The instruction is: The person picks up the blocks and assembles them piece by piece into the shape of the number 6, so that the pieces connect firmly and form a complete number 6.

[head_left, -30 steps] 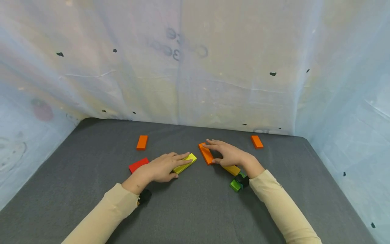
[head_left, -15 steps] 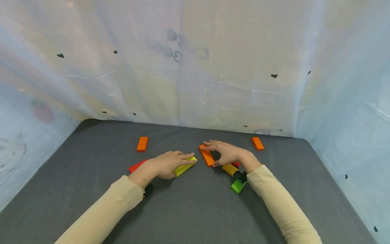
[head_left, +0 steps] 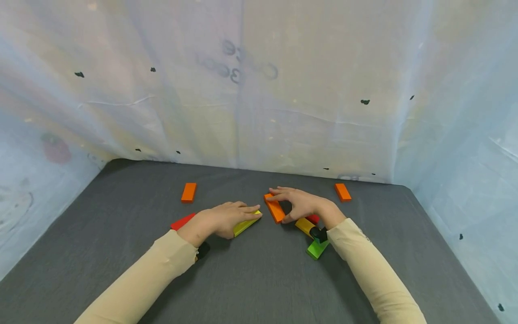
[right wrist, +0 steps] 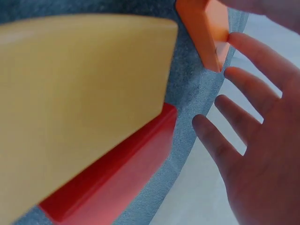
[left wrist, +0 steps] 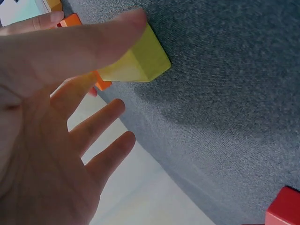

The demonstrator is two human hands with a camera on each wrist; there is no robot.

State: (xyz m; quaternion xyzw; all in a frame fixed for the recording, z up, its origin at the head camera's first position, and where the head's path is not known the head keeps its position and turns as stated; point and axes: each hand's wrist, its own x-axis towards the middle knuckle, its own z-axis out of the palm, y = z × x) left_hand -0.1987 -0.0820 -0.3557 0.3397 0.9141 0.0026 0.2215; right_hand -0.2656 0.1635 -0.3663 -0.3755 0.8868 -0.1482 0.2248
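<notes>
In the head view my left hand [head_left: 224,219] holds a yellow block [head_left: 245,226], with the index finger along its top. The left wrist view has the thumb across the near side of this yellow block [left wrist: 149,57] and the other fingers spread. My right hand [head_left: 301,203] pinches an orange block [head_left: 275,209] between index finger and thumb. This orange block [right wrist: 206,28] shows at the top of the right wrist view, its thumb contact partly cut off. The two held blocks lie close together, slanting towards each other at their far ends.
Beneath my right wrist are a darker yellow block [head_left: 304,226], a red block [head_left: 313,218] and a green block [head_left: 317,249]. Another red block [head_left: 183,222] lies left of my left hand. Single orange blocks lie far left [head_left: 189,192] and far right [head_left: 342,192]. White sheeting [head_left: 259,112] borders the grey table [head_left: 251,279].
My left hand has turned and shifted slightly right, its thumb now hidden in the head view. The yellow block has turned a little. My right hand stays at the orange block, its wrist shifted slightly.
</notes>
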